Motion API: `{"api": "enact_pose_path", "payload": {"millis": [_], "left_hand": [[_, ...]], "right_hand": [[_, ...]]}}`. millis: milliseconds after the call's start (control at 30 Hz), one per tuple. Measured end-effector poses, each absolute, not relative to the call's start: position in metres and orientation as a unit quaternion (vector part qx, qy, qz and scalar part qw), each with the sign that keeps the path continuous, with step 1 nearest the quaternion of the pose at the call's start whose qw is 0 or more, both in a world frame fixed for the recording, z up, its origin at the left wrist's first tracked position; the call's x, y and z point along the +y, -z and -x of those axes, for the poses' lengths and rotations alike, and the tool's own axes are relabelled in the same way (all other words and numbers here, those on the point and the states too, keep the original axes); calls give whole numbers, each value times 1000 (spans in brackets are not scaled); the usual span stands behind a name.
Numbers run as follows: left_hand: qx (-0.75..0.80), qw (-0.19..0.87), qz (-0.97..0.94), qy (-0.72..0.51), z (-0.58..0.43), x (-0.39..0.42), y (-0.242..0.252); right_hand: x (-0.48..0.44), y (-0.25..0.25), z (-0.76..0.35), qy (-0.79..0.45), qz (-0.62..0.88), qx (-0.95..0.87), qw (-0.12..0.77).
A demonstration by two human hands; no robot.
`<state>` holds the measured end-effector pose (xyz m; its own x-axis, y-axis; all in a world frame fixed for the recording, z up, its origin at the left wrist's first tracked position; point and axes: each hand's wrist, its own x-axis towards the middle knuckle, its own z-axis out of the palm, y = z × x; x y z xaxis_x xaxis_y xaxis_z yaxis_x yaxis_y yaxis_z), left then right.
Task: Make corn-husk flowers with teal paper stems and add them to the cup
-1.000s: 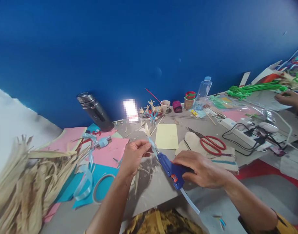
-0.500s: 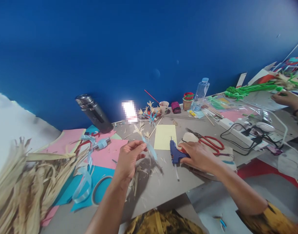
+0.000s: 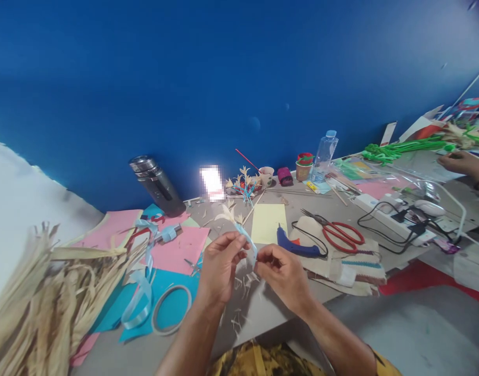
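Observation:
Between my hands is a small corn-husk flower (image 3: pixel 227 214) with a light blue ribbon (image 3: pixel 249 239) along its stem. My left hand (image 3: pixel 223 261) pinches the ribboned stem just below the pale petals. The fingers of my right hand (image 3: pixel 280 271) are pinched on the lower end of the ribbon. A blue glue gun (image 3: pixel 298 246) lies on a cloth pad (image 3: pixel 351 261) just beyond my right hand. Red-handled scissors (image 3: pixel 341 236) rest on the pad to its right. A yellow paper sheet (image 3: pixel 268 222) lies behind my hands.
Dried corn husks (image 3: pixel 55 297) and a tape roll (image 3: pixel 171 309) lie at left, with a dark flask (image 3: pixel 157 185) behind. A power strip (image 3: pixel 392 219) with cables is at right. A water bottle (image 3: pixel 324 156) stands near the wall. Another person's hand (image 3: pixel 464 163) is at far right.
My right hand has let go of the glue gun, which now lies on the pad, and has moved left to the ribbon's lower end. My left hand still holds the flower.

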<state>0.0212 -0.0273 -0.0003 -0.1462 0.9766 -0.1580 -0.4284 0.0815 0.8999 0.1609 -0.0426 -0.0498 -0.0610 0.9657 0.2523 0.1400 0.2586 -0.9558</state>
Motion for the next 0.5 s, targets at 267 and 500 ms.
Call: {"api": "enact_pose_path", "payload": {"millis": [267, 500], "left_hand": [[466, 551, -358, -592, -7, -38, 12], [444, 562, -388, -581, -6, -41, 9]], "right_hand": [[-46, 56, -157, -500, 436, -564, 492], [-51, 49, -162, -512, 412, -598, 459]]}}
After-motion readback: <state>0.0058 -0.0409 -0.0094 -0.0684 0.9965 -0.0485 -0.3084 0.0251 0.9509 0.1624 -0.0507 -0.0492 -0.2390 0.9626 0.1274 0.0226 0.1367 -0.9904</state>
